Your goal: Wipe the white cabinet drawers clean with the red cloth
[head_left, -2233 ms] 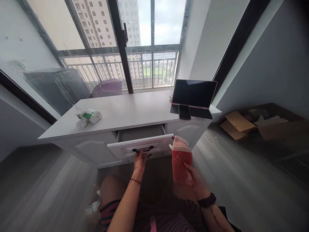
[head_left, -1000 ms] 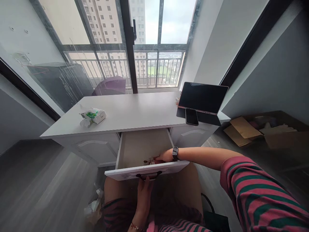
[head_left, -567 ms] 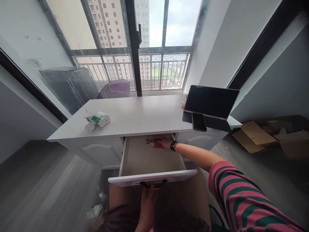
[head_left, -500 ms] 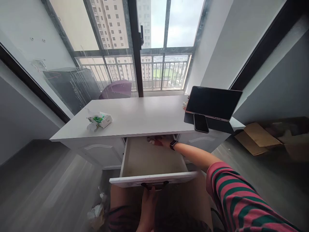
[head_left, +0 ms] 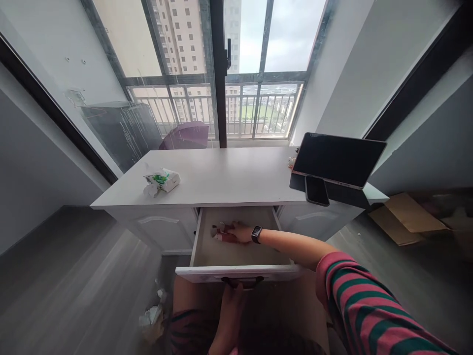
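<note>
My right hand (head_left: 239, 231), with a dark watch on its wrist, is inside the pulled-out drawer (head_left: 207, 256). Its fingers are closed around small red-and-white items (head_left: 226, 237) that look like tubes or little bottles; their exact kind is unclear. They are low over the drawer floor, and I cannot tell whether they rest on it. Below the drawer front, my left hand (head_left: 232, 298) has its fingers hooked on the dark drawer handle (head_left: 243, 282).
On the white desk (head_left: 229, 172) lies a tissue pack (head_left: 164, 181) at the left. A tablet (head_left: 338, 159) leans at the right, with a phone (head_left: 317, 191) before it. A cardboard box (head_left: 410, 217) sits on the floor at right, crumpled litter (head_left: 152, 315) at left.
My right hand has come forward and left from the back of the drawer, carrying the red-and-white items along. My left hand stays at the handle. The view has shifted slightly.
</note>
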